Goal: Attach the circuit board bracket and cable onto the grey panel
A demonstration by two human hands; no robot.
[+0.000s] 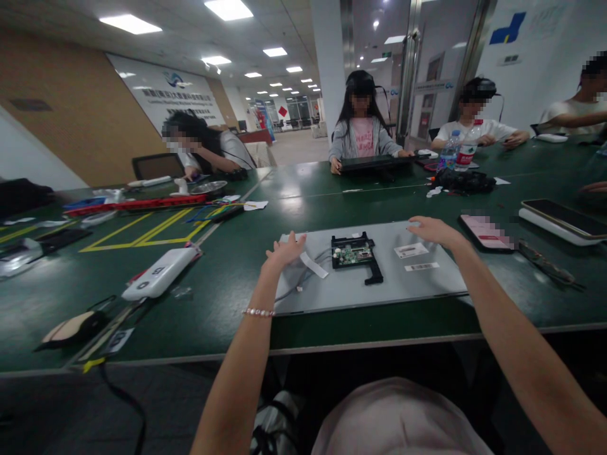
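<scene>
Left hand [287,249] half hiding grey panel's [332,296] corner, right hand [434,230] at its edge, labels [411,251] blurring, can't tell if either grip is clasping

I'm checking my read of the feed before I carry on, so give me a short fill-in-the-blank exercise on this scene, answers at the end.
1. The beaded bracelet is worn on the person's ____ arm.
2. The circuit board sits in a bracket coloured ____.
3. On the grey panel, the white labels by the right hand number ____.
4. The pink-screened phone lies on the panel's ____ side.

Missing words: left; black; two; right.
</scene>
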